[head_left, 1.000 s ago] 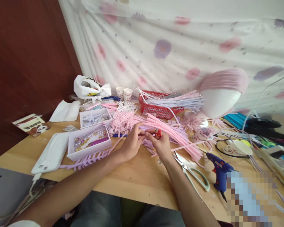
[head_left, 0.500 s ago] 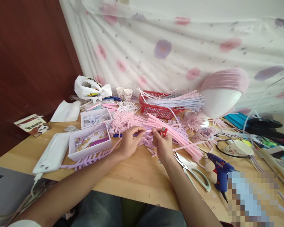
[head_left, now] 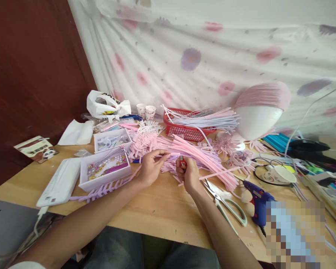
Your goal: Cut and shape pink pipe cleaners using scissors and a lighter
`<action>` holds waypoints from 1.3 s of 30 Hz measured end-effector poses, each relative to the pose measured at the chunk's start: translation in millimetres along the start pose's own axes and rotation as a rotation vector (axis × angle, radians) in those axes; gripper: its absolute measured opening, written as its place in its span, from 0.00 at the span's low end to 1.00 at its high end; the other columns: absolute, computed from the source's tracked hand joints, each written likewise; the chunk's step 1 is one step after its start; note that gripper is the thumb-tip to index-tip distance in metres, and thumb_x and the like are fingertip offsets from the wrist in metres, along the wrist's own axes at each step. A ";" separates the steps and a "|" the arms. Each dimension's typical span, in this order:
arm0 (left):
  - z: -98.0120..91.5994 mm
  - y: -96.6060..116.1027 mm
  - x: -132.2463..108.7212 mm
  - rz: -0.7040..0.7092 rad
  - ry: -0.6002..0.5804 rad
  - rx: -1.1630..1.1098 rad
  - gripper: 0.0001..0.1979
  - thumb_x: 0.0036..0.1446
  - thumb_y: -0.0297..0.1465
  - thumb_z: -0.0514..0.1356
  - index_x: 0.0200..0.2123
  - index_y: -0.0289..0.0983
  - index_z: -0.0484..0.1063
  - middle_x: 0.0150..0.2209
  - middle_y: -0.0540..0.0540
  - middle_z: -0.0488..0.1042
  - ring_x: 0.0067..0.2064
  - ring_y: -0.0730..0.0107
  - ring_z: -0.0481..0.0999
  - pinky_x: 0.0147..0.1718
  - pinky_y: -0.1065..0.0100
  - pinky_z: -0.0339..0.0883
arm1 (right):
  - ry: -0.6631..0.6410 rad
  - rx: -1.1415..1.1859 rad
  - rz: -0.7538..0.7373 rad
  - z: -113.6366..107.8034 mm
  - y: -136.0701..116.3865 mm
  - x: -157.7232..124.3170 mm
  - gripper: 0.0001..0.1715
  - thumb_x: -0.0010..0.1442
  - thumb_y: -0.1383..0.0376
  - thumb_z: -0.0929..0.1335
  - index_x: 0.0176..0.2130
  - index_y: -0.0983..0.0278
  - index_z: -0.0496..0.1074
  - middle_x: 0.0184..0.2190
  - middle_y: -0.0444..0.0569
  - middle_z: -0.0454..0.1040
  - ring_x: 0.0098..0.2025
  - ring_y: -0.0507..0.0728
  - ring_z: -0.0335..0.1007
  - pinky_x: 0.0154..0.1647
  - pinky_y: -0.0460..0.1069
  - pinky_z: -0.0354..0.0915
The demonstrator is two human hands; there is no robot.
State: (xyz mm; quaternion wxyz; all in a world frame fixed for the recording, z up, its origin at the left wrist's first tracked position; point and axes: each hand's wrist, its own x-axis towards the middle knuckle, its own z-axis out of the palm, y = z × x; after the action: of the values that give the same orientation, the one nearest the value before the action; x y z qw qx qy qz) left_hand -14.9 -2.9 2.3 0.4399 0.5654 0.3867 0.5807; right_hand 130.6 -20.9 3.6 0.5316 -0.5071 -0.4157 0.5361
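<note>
My left hand (head_left: 151, 169) is closed in a pinch on a short pale pink pipe cleaner (head_left: 174, 154), whose free end points right. My right hand (head_left: 190, 175) is wrapped round a red lighter (head_left: 183, 163), its metal top facing the pipe cleaner with a small gap between them. I cannot make out a flame. Behind both hands lies a bundle of long pink pipe cleaners (head_left: 201, 151). Left of it is a heap of short, bent pink pieces (head_left: 144, 145). Open scissors (head_left: 220, 200) lie beside my right wrist.
A blue glue gun (head_left: 257, 196) lies to the right. White boxes of beads (head_left: 86, 183) and a white power bank (head_left: 60, 181) are on the left. At the back stand a red basket (head_left: 182, 130) of pipe cleaners and a white mannequin head (head_left: 257, 119).
My right hand has turned, bringing the lighter left and down, upright near the pipe cleaner's end. The right fingers have come away from the pipe cleaner; my left hand keeps its pinch.
</note>
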 end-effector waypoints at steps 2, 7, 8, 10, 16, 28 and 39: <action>0.4 0.4 -0.4 0.014 -0.004 0.012 0.10 0.54 0.36 0.66 0.35 0.35 0.80 0.37 0.44 0.82 0.40 0.62 0.80 0.43 0.65 0.73 | -0.001 -0.021 -0.012 0.0 -1.0 -1.0 0.18 0.54 0.55 0.60 0.20 0.62 0.61 0.13 0.37 0.49 0.16 0.47 0.38 0.17 0.45 0.36; 0.7 -0.1 -0.4 0.019 -0.005 0.049 0.10 0.55 0.37 0.65 0.35 0.35 0.80 0.36 0.43 0.82 0.39 0.62 0.81 0.41 0.65 0.73 | -0.013 -0.027 -0.027 1.5 -3.1 -3.7 0.18 0.55 0.55 0.59 0.19 0.61 0.61 0.13 0.37 0.49 0.16 0.47 0.38 0.17 0.46 0.36; 0.7 -0.3 -0.4 0.018 -0.005 0.052 0.10 0.55 0.37 0.65 0.35 0.35 0.80 0.36 0.43 0.82 0.39 0.62 0.81 0.41 0.65 0.73 | -0.014 -0.024 -0.024 1.8 -3.7 -4.3 0.18 0.55 0.55 0.59 0.19 0.61 0.61 0.13 0.37 0.48 0.16 0.47 0.38 0.17 0.46 0.36; 0.7 -0.5 -0.3 0.016 -0.009 0.053 0.10 0.55 0.36 0.65 0.35 0.35 0.80 0.37 0.43 0.82 0.40 0.62 0.81 0.41 0.66 0.73 | -0.010 -0.019 -0.023 2.4 -5.0 -5.3 0.18 0.55 0.55 0.59 0.20 0.61 0.61 0.13 0.37 0.49 0.16 0.48 0.38 0.17 0.46 0.36; 0.3 -1.3 0.0 0.014 -0.012 0.054 0.10 0.55 0.35 0.65 0.36 0.35 0.80 0.37 0.43 0.82 0.40 0.63 0.80 0.41 0.66 0.73 | 0.005 -0.018 -0.035 1.6 -4.4 -5.4 0.20 0.57 0.53 0.60 0.20 0.62 0.61 0.13 0.37 0.49 0.16 0.47 0.39 0.18 0.45 0.37; -0.2 -1.6 -1.3 0.036 -0.019 0.067 0.09 0.56 0.34 0.65 0.35 0.35 0.80 0.36 0.44 0.82 0.39 0.64 0.80 0.40 0.67 0.73 | 0.178 -0.146 -0.389 -2.1 2.3 -1.1 0.20 0.61 0.50 0.68 0.29 0.62 0.65 0.20 0.37 0.57 0.20 0.48 0.47 0.21 0.45 0.49; 1.5 0.1 -1.2 -0.012 -0.056 0.047 0.11 0.55 0.37 0.66 0.35 0.35 0.81 0.35 0.44 0.83 0.38 0.62 0.81 0.39 0.66 0.74 | 0.260 -0.317 -0.460 -3.3 2.4 -2.7 0.25 0.65 0.51 0.65 0.24 0.62 0.60 0.19 0.37 0.54 0.22 0.49 0.49 0.25 0.46 0.50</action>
State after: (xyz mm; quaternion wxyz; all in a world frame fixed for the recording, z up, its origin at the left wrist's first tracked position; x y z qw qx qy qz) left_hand -13.5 -4.2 2.2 0.4406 0.5892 0.3912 0.5529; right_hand 133.3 -24.1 1.1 0.6020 -0.5407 -0.5267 0.2604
